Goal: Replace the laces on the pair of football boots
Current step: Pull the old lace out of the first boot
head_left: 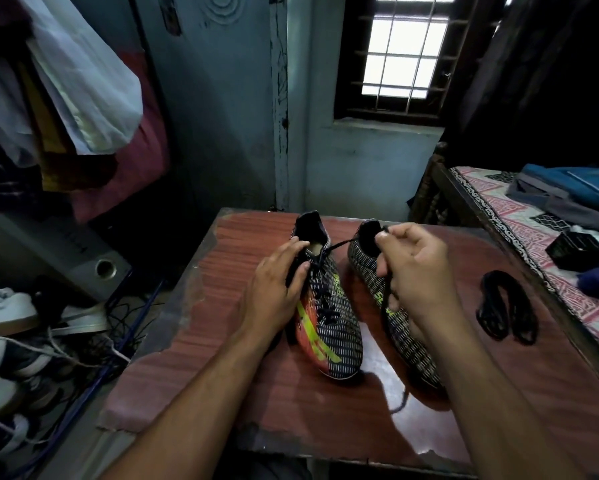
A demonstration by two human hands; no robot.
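Left hand (277,289), fingers flat, steadies the left boot (329,313); right hand (412,271) pinches its lace (339,245) taut. Best pull gently, eyelet by eyelet.

Two bare forearms, no sleeves in sight, left hand (273,292) and right hand (415,278) without rings, watch or gloves, short trimmed fingernails

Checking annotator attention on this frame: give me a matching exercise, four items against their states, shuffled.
Items:
1. left hand
2. right hand
3. laced boot
4. loose lace bundle

States:
A. lying on the table, untouched
B. pinching a lace end, pulled taut
C. resting on the laced boot's side
D. on the table, black lace still threaded

Pairs: 1-C, 2-B, 3-D, 4-A
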